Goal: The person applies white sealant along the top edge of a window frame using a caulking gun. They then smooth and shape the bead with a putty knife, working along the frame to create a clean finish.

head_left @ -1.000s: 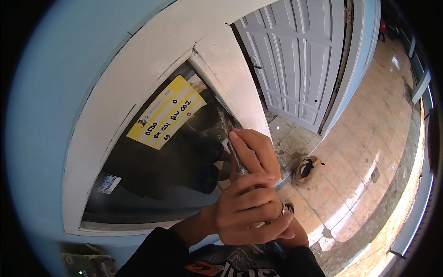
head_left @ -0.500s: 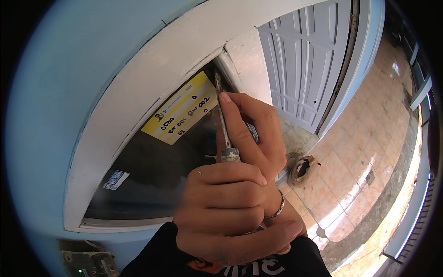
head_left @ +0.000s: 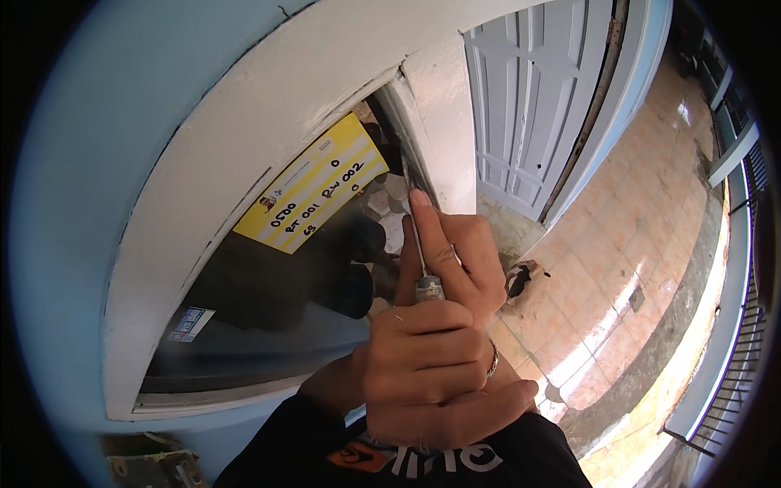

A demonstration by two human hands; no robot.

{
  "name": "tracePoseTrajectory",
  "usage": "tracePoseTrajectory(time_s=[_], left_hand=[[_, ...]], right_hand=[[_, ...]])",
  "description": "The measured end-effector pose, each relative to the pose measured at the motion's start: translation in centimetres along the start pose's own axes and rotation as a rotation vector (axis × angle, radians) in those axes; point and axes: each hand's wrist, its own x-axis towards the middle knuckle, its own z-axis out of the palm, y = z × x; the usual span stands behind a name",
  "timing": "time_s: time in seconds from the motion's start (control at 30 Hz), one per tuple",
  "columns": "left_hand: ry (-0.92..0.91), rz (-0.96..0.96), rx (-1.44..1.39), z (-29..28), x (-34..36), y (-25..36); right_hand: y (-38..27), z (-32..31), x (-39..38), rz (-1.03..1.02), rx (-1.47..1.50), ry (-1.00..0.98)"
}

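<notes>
My left hand (head_left: 431, 358) is closed in a fist round the handle of a narrow metal-shafted hand tool (head_left: 428, 288), its kind unclear. Most of the handle is hidden in that fist; a worn grey collar shows above it. Just beyond, my right hand (head_left: 476, 260), with a bracelet at the wrist, pinches the thin shaft, index finger laid along it. The tip points up into the narrow gap between the dark window glass (head_left: 260, 301) and the white window frame (head_left: 435, 106). Whether it touches the wood cannot be made out.
A yellow striped sticker (head_left: 313, 187) and a small white-blue label (head_left: 193, 323) are on the glass. Right of the window stands a pale panelled door (head_left: 529, 106). A broken-edged hollow object (head_left: 525, 285) sits by the tiled floor (head_left: 602, 285). An electrical box (head_left: 154, 468) is at lower left.
Both hands and the tool have moved down and to the right along the frame's edge. The view has shifted slightly too. My grip looks the same.
</notes>
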Motion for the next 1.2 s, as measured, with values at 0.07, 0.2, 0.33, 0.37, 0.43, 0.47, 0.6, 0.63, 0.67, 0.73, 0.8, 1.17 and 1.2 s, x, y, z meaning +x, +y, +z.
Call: tracePoseTrajectory(time_s=[0.07,0.2,0.33,0.37,0.43,0.47,0.6,0.63,0.67,0.73,0.8,1.17,1.2], left_hand=[[0.016,0.029,0.016,0.3,-0.2,-0.2],[0.045,0.070,0.018,0.7,-0.5,-0.3],[0.076,0.064,0.025,0.7,-0.5,-0.1],[0.081,0.047,0.019,0.8,-0.5,-0.1],[0.087,0.043,0.003,0.8,-0.5,-0.1],[0.092,0.052,0.000,0.8,-0.5,-0.2],[0.097,0.105,0.059,1.1,-0.1,-0.5],[0.091,0.098,0.040,1.1,0.1,-0.6],[0.081,0.101,0.038,1.2,0.3,-0.7],[0.066,0.112,0.022,1.2,0.4,-0.8],[0.078,0.125,0.008,1.1,0.3,-0.7],[-0.010,-0.013,-0.034,2.3,-5.1,-1.1],[-0.024,-0.015,-0.069,2.5,-5.7,-0.6]], right_hand=[[0.2,0.2,0.0,0.006,-0.006,-0.015],[0.8,0.5,0.2,-0.117,0.033,0.053],[1.3,0.6,0.4,-0.117,0.054,0.032],[1.4,0.6,0.4,-0.151,0.054,0.028],[1.4,0.6,0.5,-0.174,0.045,0.047],[1.4,0.7,0.6,-0.164,0.042,0.065],[1.0,0.6,0.7,-0.101,0.057,0.066],[1.0,0.6,0.8,-0.093,0.058,0.065],[0.9,0.6,0.8,-0.092,0.052,0.072],[1.0,0.7,0.8,-0.086,0.050,0.088],[1.1,0.6,0.7,-0.030,0.048,0.072],[4.6,-3.3,-3.4,0.014,0.201,-0.283],[5.1,-4.1,-4.1,0.040,0.218,-0.370]])
